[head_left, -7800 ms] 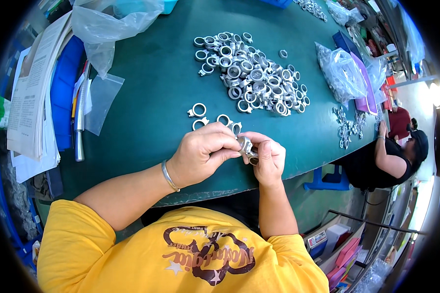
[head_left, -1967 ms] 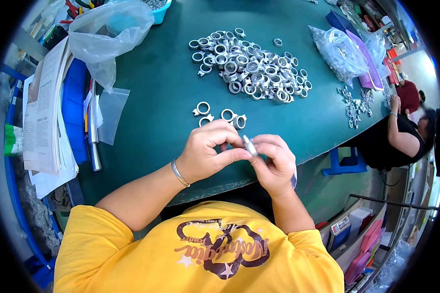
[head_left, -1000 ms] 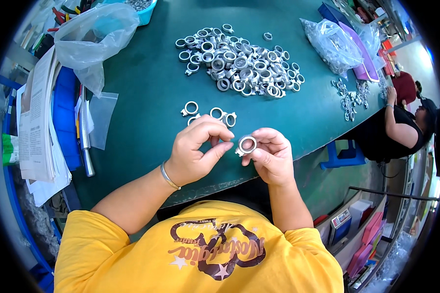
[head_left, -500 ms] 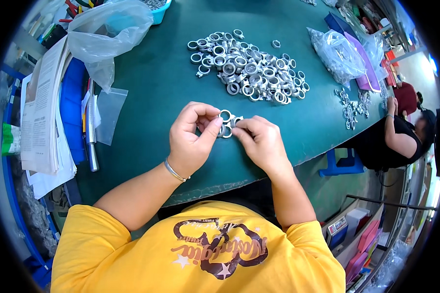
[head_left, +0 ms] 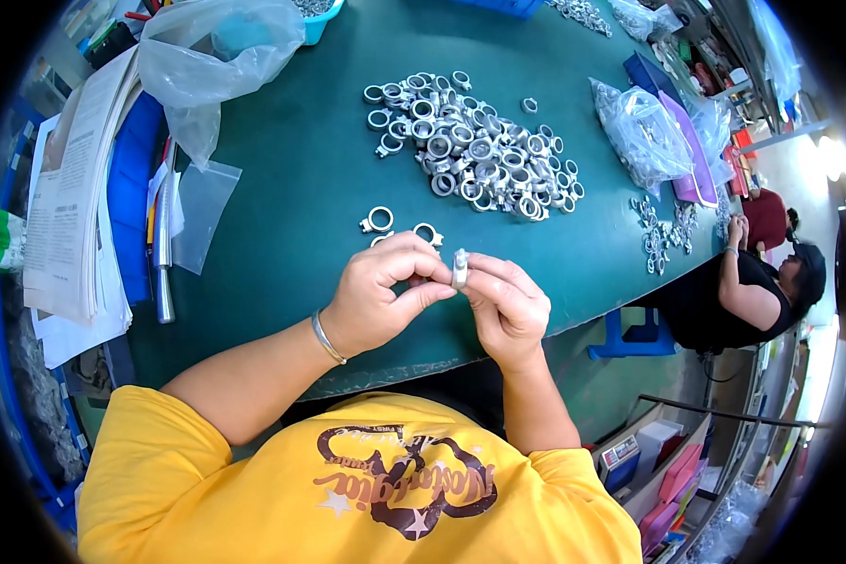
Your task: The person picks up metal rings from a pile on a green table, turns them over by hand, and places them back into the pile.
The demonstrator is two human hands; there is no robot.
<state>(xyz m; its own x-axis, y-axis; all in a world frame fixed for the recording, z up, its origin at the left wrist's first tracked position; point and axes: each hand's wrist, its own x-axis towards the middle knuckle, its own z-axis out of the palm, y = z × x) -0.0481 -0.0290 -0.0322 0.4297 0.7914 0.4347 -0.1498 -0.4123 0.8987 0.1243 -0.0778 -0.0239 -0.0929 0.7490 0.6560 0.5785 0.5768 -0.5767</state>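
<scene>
Between my two hands, a small silver metal ring clamp [head_left: 460, 269] is held up on edge. My left hand [head_left: 385, 289] pinches it with thumb and forefinger from the left. From the other side, the fingers of my right hand [head_left: 506, 305] grip it. Just beyond my left hand a few more rings lie on the green table, among them one ring [head_left: 379, 219] in full view and another ring [head_left: 427, 234] near my fingertips. A large heap of the same metal rings [head_left: 484, 155] sits farther back, with one stray ring [head_left: 529, 105] beside it.
At left are stacked papers [head_left: 70, 207], a blue bin [head_left: 132, 207], a metal rod tool [head_left: 164, 291] and clear plastic bags [head_left: 221, 66]. To the right, a purple tray [head_left: 694, 160], bagged parts [head_left: 639, 136] and small metal pieces [head_left: 653, 240] lie near a seated co-worker [head_left: 752, 291].
My hands have come nearer my body and lifted one ring off the table, turned on edge. The other rings they were touching now lie apart beyond my left hand. The view has shifted slightly.
</scene>
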